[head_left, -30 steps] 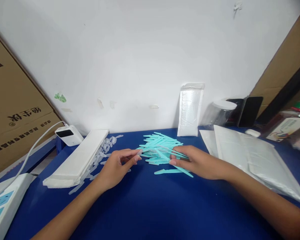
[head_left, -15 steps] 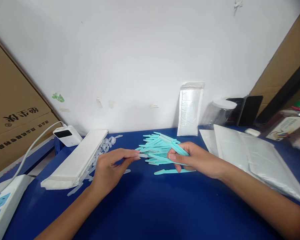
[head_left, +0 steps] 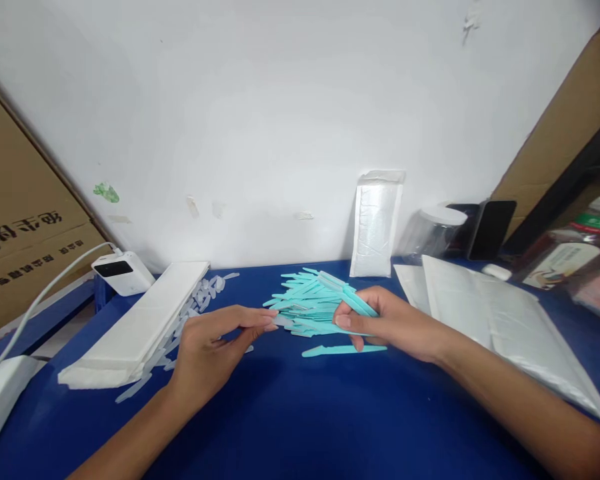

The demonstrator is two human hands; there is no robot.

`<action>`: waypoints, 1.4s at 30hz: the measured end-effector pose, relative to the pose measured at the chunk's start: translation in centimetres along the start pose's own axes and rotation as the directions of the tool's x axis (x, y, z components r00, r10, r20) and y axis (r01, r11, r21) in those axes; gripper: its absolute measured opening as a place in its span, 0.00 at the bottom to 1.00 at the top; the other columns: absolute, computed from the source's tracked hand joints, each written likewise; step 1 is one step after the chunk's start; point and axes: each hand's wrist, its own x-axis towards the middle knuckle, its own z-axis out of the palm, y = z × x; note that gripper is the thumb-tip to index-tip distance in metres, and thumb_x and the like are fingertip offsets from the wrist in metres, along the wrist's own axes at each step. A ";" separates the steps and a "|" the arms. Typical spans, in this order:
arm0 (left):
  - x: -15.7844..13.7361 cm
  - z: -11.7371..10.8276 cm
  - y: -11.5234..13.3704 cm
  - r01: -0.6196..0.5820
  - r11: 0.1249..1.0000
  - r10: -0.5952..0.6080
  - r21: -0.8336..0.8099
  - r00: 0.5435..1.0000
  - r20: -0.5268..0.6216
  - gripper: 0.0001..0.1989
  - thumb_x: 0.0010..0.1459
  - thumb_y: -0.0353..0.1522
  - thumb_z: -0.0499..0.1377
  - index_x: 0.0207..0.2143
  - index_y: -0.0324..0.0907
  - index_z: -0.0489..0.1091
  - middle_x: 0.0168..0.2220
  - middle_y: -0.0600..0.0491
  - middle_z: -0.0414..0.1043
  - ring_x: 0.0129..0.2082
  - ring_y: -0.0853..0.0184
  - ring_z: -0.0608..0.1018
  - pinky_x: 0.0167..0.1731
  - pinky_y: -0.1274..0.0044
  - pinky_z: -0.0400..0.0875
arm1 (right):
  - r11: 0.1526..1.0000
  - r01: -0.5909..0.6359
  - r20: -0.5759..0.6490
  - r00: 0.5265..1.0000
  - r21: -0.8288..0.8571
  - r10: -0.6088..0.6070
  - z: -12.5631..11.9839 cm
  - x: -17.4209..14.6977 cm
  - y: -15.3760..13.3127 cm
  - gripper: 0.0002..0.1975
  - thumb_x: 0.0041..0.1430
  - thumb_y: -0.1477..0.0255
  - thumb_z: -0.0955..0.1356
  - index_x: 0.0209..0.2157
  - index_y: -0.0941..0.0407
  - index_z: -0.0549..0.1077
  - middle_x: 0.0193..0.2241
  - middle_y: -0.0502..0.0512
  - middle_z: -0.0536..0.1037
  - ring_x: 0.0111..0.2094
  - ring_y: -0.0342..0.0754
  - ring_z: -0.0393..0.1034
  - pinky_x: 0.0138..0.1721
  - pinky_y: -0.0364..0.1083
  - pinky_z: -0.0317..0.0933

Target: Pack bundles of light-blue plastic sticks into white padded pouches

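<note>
My left hand [head_left: 225,343] pinches a small translucent blade cover [head_left: 282,321] between thumb and fingertips. That cover is at the left edge of a heap of turquoise eyebrow razors [head_left: 300,297]; whether it touches one of them I cannot tell. On the right, my right hand [head_left: 393,320] is closed around turquoise eyebrow razors [head_left: 361,304], at least one pointing up and left out of the grip. How many it holds is partly hidden by the fingers. A single loose razor [head_left: 330,351] lies flat in front of the heap, below my right hand.
Translucent covers [head_left: 200,297] are scattered beside a stack of white packets [head_left: 135,327] on the left. A power bank [head_left: 123,272] with a cable sits behind. Padded mailers [head_left: 485,313], a clear jar [head_left: 435,233] and a phone [head_left: 495,230] occupy the right. One mailer [head_left: 377,223] leans on the wall.
The camera view has shifted slightly. My left hand is turned a little, with the cover lower against the heap's left edge. My right hand keeps its grip nearly in place.
</note>
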 end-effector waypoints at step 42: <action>1.9 -3.3 -2.5 0.114 0.883 -0.356 0.455 0.794 0.492 0.19 0.64 0.51 0.63 0.37 0.46 0.81 0.24 0.56 0.74 0.24 0.67 0.73 0.26 0.75 0.63 | 0.847 0.123 0.055 0.992 -0.516 -0.111 0.3 -0.6 0.4 0.19 0.77 0.56 0.61 0.35 0.54 0.69 0.31 0.50 0.75 0.34 0.49 0.70 0.37 0.47 0.59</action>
